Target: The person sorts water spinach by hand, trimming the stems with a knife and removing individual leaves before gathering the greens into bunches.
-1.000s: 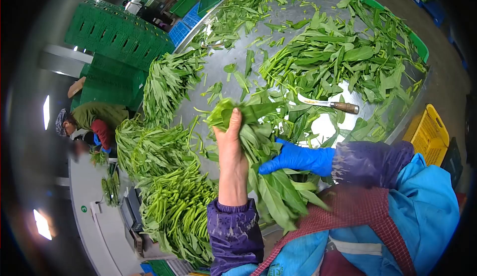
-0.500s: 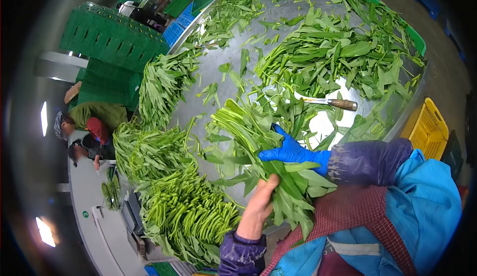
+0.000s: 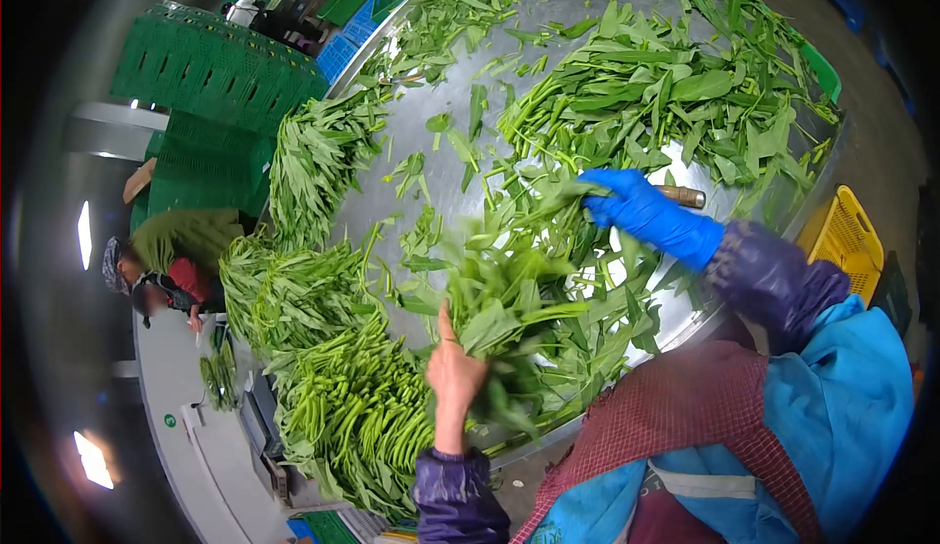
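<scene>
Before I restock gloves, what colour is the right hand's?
The glove on the right hand is blue, best seen in the head view.

A metal table [image 3: 367, 216] bears greens [image 3: 646, 89] and a tool [image 3: 684, 195].

Work area with metal table [image 3: 460, 66]; stacked green crates [image 3: 211, 59] stand beyond its left edge. Lower left, a pale counter [image 3: 181, 382]; right, a yellow basket [image 3: 850, 240] near the table, above a dark floor [image 3: 827, 45]. Bright ceiling lights [image 3: 92, 459] show at the far left.
</scene>
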Action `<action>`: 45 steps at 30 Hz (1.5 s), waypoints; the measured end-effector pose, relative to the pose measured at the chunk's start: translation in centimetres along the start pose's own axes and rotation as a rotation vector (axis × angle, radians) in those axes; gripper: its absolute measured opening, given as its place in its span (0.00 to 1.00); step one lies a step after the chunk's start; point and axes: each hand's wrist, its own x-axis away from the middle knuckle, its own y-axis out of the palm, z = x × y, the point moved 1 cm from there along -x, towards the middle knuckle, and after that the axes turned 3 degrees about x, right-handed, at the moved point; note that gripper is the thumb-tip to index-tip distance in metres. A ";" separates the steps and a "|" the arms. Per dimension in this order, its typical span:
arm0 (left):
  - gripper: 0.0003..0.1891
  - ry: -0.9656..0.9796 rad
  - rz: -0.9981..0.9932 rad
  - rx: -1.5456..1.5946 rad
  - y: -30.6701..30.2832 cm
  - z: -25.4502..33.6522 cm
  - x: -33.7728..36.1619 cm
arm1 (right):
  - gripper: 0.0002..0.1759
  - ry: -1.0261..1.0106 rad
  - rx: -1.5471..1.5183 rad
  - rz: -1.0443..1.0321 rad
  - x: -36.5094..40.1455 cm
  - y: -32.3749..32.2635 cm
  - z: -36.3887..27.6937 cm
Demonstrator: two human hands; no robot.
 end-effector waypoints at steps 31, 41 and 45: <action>0.42 0.207 0.380 -0.278 0.5 -3.1 0.3 | 0.16 -0.048 0.265 -0.178 2.6 2.2 -3.4; 0.43 0.237 0.477 -0.297 -0.2 -0.3 1.7 | 0.32 -0.392 1.060 -0.057 2.5 6.1 -5.2; 0.41 0.252 0.503 -0.359 -0.9 0.7 2.0 | 0.28 -0.495 1.146 0.056 2.2 6.0 -7.3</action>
